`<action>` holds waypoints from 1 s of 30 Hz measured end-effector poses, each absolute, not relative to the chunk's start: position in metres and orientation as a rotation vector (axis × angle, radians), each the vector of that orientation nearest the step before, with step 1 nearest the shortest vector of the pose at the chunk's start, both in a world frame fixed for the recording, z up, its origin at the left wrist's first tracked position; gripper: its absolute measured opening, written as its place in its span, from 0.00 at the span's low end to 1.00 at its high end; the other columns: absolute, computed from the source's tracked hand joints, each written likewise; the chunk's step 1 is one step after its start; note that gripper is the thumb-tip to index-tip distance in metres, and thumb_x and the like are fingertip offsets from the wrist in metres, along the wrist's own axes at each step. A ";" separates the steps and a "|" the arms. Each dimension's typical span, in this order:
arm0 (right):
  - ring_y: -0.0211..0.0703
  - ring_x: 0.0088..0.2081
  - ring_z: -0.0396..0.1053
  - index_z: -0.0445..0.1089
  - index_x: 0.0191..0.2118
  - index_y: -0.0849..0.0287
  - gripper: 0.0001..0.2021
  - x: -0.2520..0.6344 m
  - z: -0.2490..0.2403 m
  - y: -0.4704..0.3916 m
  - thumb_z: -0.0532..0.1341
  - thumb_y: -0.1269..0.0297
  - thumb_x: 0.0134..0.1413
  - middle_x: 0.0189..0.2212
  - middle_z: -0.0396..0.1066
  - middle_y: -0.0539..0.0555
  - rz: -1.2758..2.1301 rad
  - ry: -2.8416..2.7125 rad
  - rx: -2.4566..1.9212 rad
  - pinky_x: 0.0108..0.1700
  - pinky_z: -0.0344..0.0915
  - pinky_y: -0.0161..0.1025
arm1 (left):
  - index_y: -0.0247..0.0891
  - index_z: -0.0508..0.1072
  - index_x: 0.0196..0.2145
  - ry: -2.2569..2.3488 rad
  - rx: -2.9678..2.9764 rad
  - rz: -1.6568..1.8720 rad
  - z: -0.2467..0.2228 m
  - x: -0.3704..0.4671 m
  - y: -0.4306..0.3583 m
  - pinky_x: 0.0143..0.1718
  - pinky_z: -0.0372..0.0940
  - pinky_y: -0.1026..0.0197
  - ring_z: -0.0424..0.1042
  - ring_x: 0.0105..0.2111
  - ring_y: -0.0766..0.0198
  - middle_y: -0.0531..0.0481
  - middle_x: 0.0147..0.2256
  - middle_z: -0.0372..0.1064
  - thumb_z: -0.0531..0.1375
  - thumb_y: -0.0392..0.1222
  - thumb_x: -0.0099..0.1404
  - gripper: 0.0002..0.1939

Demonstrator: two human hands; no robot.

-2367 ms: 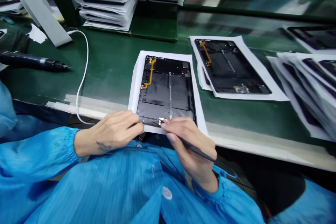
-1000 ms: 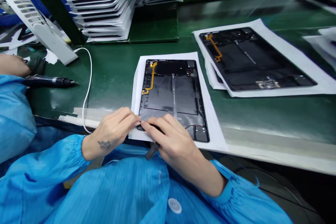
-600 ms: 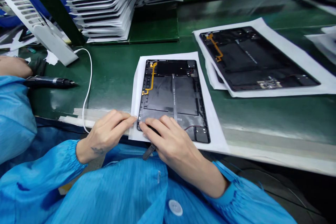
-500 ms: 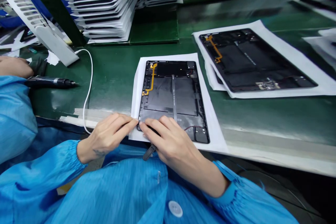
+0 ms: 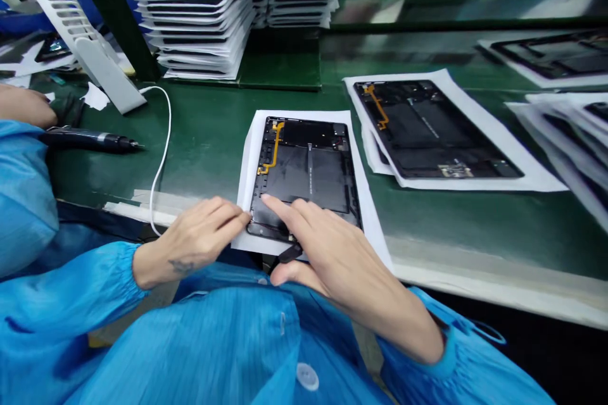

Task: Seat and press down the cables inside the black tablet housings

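Observation:
An opened tablet housing (image 5: 294,186), black inside with an orange flex cable (image 5: 274,149) along its left side, lies on a white sheet (image 5: 244,168) in front of me. My left hand (image 5: 197,234) has its fingers pressed together, their tips on the housing's lower left edge. Over the lower right part of the housing lies my right hand (image 5: 327,243), its index finger stretched across the inside. Between its thumb and fingers it holds a dark, flat-ended tool (image 5: 289,252), partly hidden by the hand.
A second opened tablet (image 5: 441,133) on white sheets lies to the right, more sheets (image 5: 560,139) beyond. Tall stacks of interleaved sheets (image 5: 199,19) stand behind. At left are a white slotted device (image 5: 99,63), its cable (image 5: 166,133), a black screwdriver (image 5: 95,139) and another person's arm (image 5: 23,183).
My right hand has moved away from the left fingertips to the right, its index finger now stretched out and thumb apart. My left hand stays at the edge. The view has shifted slightly.

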State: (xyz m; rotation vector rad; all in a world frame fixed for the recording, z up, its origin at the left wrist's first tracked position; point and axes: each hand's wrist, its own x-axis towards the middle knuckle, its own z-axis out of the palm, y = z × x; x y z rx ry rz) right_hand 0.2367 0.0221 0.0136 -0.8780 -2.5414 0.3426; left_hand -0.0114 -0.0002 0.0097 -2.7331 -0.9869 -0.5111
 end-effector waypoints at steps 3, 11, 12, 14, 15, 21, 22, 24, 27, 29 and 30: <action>0.41 0.31 0.66 0.58 0.67 0.49 0.31 0.237 0.011 0.019 0.49 0.39 0.65 0.35 0.67 0.51 0.407 -2.594 -0.869 0.32 0.64 0.36 | 0.35 0.67 0.59 -1.178 -2.778 -0.694 0.003 -0.019 0.010 0.51 0.71 0.48 0.71 0.55 0.51 0.37 0.55 0.71 0.51 0.34 0.75 0.18; 0.37 0.29 0.64 0.61 0.67 0.48 0.25 0.239 0.014 0.014 0.45 0.48 0.71 0.34 0.65 0.51 0.355 -2.591 -0.816 0.30 0.64 0.34 | 0.37 0.53 0.69 -1.201 -3.126 -0.652 -0.013 -0.020 0.023 0.71 0.49 0.43 0.49 0.71 0.55 0.37 0.70 0.51 0.52 0.46 0.76 0.28; 0.37 0.29 0.65 0.64 0.65 0.49 0.23 0.238 0.014 0.015 0.47 0.52 0.72 0.34 0.66 0.51 0.319 -2.560 -0.809 0.29 0.64 0.33 | 0.37 0.53 0.70 -1.212 -3.132 -0.660 -0.014 -0.019 0.023 0.71 0.49 0.43 0.49 0.71 0.55 0.38 0.70 0.50 0.52 0.46 0.77 0.28; 0.39 0.33 0.67 0.66 0.63 0.53 0.19 0.236 0.011 0.016 0.51 0.61 0.72 0.36 0.67 0.53 0.289 -2.516 -0.808 0.31 0.66 0.34 | 0.37 0.53 0.69 -1.217 -3.128 -0.677 -0.014 -0.018 0.022 0.70 0.50 0.42 0.51 0.71 0.55 0.37 0.69 0.51 0.52 0.47 0.77 0.28; 0.39 0.36 0.69 0.66 0.63 0.54 0.19 0.234 0.010 0.017 0.51 0.66 0.72 0.38 0.69 0.55 0.300 -2.514 -0.801 0.33 0.68 0.34 | 0.36 0.54 0.69 -1.214 -3.121 -0.683 -0.014 -0.018 0.022 0.70 0.50 0.42 0.51 0.70 0.54 0.37 0.69 0.52 0.51 0.47 0.77 0.28; 0.42 0.44 0.72 0.69 0.58 0.58 0.22 0.228 0.000 0.020 0.52 0.81 0.64 0.44 0.73 0.58 0.323 -2.482 -0.765 0.42 0.72 0.38 | 0.35 0.57 0.68 -1.221 -3.082 -0.735 -0.015 -0.016 0.020 0.70 0.52 0.43 0.54 0.69 0.52 0.36 0.68 0.54 0.53 0.48 0.76 0.27; 0.42 0.43 0.72 0.69 0.57 0.59 0.20 0.227 -0.002 0.020 0.54 0.80 0.64 0.43 0.73 0.58 0.286 -2.461 -0.779 0.41 0.72 0.38 | 0.35 0.58 0.67 -1.220 -3.079 -0.736 -0.015 -0.016 0.020 0.70 0.52 0.43 0.54 0.69 0.52 0.36 0.68 0.54 0.53 0.49 0.76 0.27; 0.42 0.40 0.72 0.70 0.55 0.60 0.17 0.225 -0.005 0.021 0.56 0.79 0.64 0.41 0.74 0.58 0.209 -2.442 -0.804 0.39 0.71 0.38 | 0.34 0.58 0.67 -1.215 -3.071 -0.738 -0.017 -0.016 0.020 0.70 0.52 0.43 0.54 0.69 0.52 0.36 0.68 0.54 0.52 0.49 0.76 0.27; 0.42 0.38 0.71 0.71 0.52 0.62 0.15 0.222 -0.008 0.022 0.56 0.78 0.65 0.40 0.75 0.58 0.154 -2.473 -0.815 0.37 0.69 0.37 | 0.32 0.59 0.66 -1.195 -3.056 -0.752 -0.019 -0.016 0.021 0.70 0.52 0.43 0.55 0.69 0.52 0.36 0.68 0.55 0.52 0.49 0.77 0.27; 0.42 0.39 0.71 0.71 0.52 0.63 0.14 0.221 -0.009 0.022 0.56 0.79 0.65 0.40 0.75 0.58 0.149 -2.490 -0.811 0.38 0.69 0.36 | 0.31 0.60 0.66 -1.178 -3.046 -0.756 -0.019 -0.015 0.021 0.70 0.53 0.44 0.56 0.69 0.52 0.36 0.68 0.56 0.52 0.49 0.76 0.27; 0.42 0.39 0.71 0.71 0.52 0.63 0.13 0.221 -0.009 0.022 0.57 0.79 0.64 0.40 0.75 0.58 0.143 -2.498 -0.805 0.38 0.69 0.36 | 0.30 0.61 0.65 -1.169 -3.042 -0.758 -0.019 -0.015 0.021 0.70 0.53 0.44 0.56 0.68 0.52 0.35 0.67 0.56 0.52 0.49 0.76 0.27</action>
